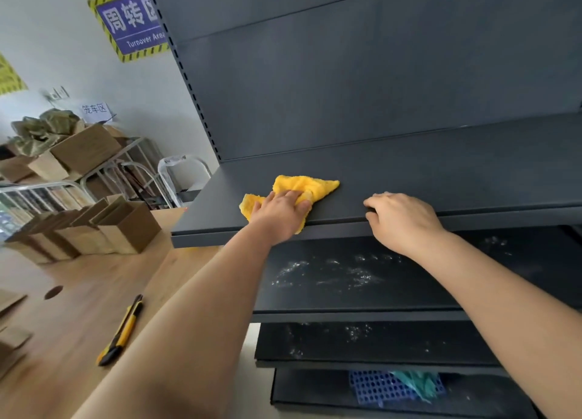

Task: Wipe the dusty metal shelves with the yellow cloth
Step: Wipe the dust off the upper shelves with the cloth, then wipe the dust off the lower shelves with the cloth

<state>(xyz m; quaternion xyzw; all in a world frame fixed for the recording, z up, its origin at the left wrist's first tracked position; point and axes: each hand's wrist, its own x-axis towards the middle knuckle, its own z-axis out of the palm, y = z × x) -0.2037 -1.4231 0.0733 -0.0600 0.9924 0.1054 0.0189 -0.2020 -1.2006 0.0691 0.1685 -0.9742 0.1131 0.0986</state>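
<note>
Dust lies white on the lower shelf beneath your fingers. Your right hand curls its fingers over the front edge of the top shelf and grips it. Your left hand clutches the yellow cloth, bunched on that shelf, its far corner beyond your fingertips.

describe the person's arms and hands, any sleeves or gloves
No glove on the left hand or the right hand. The left forearm and right forearm are uncovered as far as the frame shows, with no sleeve, watch or bracelet in view.
</note>
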